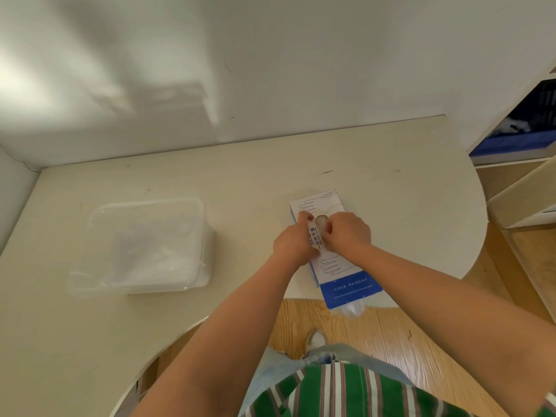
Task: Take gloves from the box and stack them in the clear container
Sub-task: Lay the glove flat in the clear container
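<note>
At the glove box [340,266] slot: presses with flat left hand [293,240], pinches a glove [321,221] with right hand [349,233]; not yet stacked in clear container [150,203].

White walls [270,55] meet in a corner behind a cream table [90,326] with a rounded edge, its top scuffed by a few dark marks. Soft light falls in a pale patch on the left of the wall (its source lies out of frame). Light wood-grain flooring [391,332] shows below, and open shelving [517,191] at right holds a blue bin [511,144].
</note>
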The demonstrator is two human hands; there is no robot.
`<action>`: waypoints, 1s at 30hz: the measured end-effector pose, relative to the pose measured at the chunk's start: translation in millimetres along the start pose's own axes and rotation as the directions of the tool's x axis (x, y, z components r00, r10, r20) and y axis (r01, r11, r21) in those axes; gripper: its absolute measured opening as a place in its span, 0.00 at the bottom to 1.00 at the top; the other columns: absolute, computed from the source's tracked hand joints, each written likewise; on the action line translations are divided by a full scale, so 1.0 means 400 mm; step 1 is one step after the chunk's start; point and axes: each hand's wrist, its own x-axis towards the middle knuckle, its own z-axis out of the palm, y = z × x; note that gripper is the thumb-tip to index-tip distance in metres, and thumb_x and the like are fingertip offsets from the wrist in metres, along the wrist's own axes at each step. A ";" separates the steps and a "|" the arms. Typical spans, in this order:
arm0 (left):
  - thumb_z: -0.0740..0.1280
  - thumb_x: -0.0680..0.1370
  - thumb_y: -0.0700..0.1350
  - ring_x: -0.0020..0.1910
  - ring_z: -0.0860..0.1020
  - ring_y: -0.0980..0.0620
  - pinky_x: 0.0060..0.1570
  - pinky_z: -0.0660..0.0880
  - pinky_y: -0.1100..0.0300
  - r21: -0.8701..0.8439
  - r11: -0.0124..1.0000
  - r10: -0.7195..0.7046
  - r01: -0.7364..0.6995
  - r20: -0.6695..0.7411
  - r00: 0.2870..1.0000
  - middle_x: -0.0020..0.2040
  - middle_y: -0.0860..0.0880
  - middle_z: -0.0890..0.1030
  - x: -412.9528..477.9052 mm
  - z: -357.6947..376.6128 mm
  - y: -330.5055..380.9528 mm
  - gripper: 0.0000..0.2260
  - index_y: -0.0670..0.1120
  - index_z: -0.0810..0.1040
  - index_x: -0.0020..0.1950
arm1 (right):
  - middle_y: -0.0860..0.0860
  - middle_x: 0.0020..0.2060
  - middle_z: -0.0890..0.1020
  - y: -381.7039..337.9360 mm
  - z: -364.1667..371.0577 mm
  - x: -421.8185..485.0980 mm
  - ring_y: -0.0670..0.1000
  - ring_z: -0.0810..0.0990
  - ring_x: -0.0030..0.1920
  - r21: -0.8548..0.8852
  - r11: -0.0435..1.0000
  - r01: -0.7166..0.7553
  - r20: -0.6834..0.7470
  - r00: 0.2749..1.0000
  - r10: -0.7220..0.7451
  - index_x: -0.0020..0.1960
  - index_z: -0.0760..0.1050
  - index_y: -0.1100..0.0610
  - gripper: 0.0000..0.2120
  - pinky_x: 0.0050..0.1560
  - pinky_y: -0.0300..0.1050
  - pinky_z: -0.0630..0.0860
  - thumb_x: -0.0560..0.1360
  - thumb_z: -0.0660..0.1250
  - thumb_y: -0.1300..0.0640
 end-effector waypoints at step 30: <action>0.74 0.71 0.44 0.50 0.80 0.43 0.49 0.80 0.48 -0.055 0.999 0.002 0.002 0.074 0.997 0.54 0.45 0.80 0.024 -0.011 -0.010 0.35 0.49 0.57 0.71 | 0.50 0.38 0.77 -0.025 -0.141 0.049 0.46 0.74 0.33 0.850 0.510 0.133 -0.118 0.991 -0.061 0.56 0.68 0.58 0.07 0.36 0.39 0.73 0.83 0.57 0.55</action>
